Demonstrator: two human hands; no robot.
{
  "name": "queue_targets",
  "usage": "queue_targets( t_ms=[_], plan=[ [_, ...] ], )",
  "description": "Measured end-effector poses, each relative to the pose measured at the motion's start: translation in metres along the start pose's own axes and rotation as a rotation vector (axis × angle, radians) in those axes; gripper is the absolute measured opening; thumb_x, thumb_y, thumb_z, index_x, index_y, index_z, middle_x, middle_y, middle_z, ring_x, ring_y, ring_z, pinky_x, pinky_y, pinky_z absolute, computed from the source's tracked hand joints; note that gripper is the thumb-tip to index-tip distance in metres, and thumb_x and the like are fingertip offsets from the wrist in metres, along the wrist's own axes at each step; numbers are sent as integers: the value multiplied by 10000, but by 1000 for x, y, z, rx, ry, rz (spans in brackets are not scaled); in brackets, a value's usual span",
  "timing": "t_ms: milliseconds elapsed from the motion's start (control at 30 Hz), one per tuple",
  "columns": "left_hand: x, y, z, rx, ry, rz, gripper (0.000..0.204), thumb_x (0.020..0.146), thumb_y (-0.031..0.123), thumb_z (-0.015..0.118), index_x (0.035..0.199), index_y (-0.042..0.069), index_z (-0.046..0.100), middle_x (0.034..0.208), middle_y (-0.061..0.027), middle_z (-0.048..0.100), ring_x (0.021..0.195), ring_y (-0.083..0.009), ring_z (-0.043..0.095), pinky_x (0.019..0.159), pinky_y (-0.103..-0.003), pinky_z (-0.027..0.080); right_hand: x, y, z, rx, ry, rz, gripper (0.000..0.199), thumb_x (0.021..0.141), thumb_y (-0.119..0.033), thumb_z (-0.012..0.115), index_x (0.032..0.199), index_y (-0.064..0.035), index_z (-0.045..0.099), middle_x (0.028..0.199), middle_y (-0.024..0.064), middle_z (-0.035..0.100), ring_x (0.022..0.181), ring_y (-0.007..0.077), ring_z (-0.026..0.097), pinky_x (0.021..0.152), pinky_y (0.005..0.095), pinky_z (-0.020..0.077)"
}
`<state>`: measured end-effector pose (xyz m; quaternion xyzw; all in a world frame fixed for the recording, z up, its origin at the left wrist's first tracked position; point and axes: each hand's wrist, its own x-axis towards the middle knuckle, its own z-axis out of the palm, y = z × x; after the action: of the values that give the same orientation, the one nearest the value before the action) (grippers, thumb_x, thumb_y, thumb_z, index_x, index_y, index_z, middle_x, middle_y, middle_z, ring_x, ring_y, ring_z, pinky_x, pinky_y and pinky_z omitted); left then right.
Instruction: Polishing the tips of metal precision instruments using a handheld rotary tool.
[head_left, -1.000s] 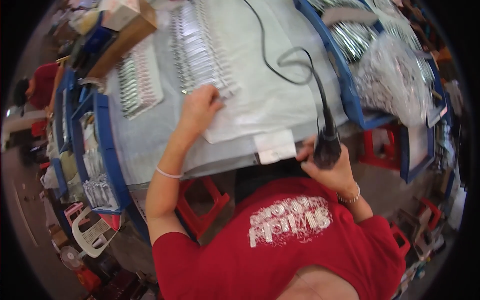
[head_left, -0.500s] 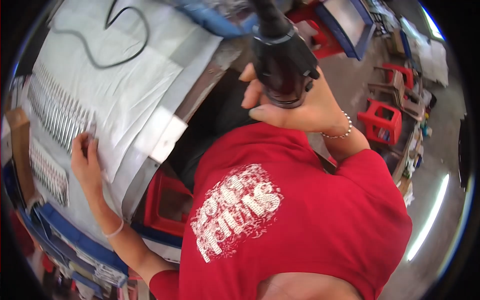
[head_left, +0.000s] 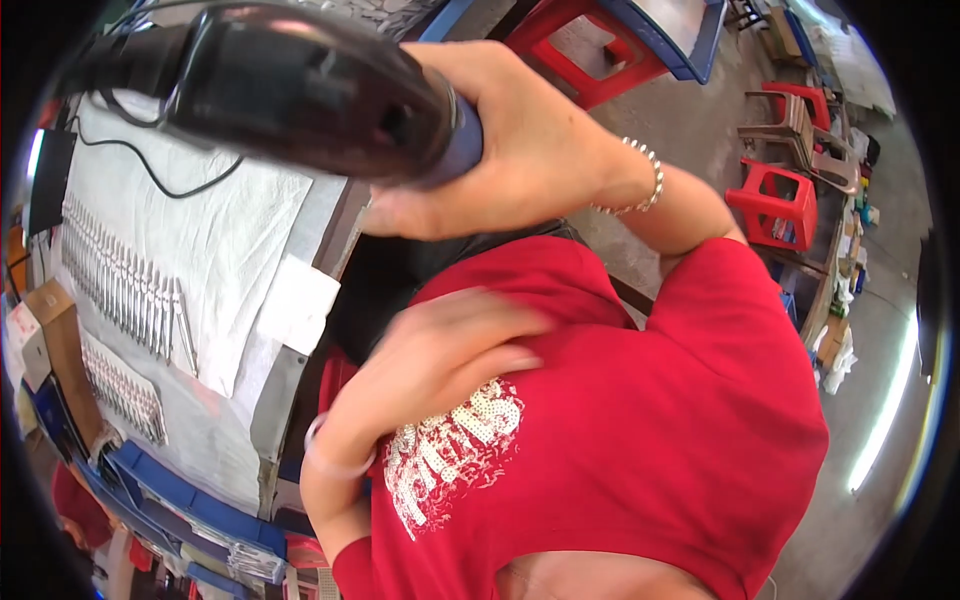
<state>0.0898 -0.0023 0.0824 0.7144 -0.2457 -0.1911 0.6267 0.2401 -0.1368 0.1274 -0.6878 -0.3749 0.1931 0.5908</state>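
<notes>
Glossy dark handheld tool [head_left: 310, 95], thick rounded body, blue band at the end within the right hand's [head_left: 515, 150] grip, lying sideways, narrower end stretching left from the grip, black cord [head_left: 178, 194] curving below.

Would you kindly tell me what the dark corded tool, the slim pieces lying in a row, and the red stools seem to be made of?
Dark corded tool: probably hard plastic, glossy, given its bright reflections. Slim pieces: perhaps polished metal, judging by their silvery sheen, though coated plastic is possible. Red stools: apparently moulded plastic, smooth, with even colour and cut-out openings.
</notes>
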Motion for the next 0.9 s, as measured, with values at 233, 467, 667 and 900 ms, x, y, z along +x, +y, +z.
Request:
queue_targets(
  t_ms=[233, 467, 667, 900],
  plan=[
    [91, -54, 87, -24, -791, 133, 542, 995, 468, 424, 1393, 108, 497, 1442, -89, 479, 1430, -271, 296, 1167, -525, 177, -9, -8, -31, -169, -56, 38, 363, 687, -238, 767, 926, 4, 640, 723, 102, 622, 679, 172, 606, 661, 309, 492],
    [41, -79, 59, 465, -534, 108, 536, 975, 450, 455, 1443, 190, 432, 1521, -29, 378, 1442, -235, 277, 1156, -569, 169, -35, -17, -52, -118, 49, -14, 354, 697, -214, 768, 940, 8, 636, 751, 92, 619, 687, 158, 586, 674, 297, 491],
    [22, -80, 62, 371, -384, 67, 395, 960, 336, 537, 1302, 138, 567, 1444, -47, 471, 1382, -253, 372, 1136, -531, 238, -41, -14, -49, 32, 151, -56, 413, 704, -192, 799, 1022, 13, 632, 803, 30, 631, 733, 121, 569, 714, 286, 491],
    [-35, -40, 31, -84, 329, -158, 107, 901, 50, 625, 975, -8, 677, 1024, -130, 686, 921, -244, 673, 795, -315, 532, -36, -27, 7, 477, 244, 224, 418, 714, -93, 800, 1076, 3, 616, 819, 7, 643, 738, 67, 594, 694, 229, 477]
  ],
)
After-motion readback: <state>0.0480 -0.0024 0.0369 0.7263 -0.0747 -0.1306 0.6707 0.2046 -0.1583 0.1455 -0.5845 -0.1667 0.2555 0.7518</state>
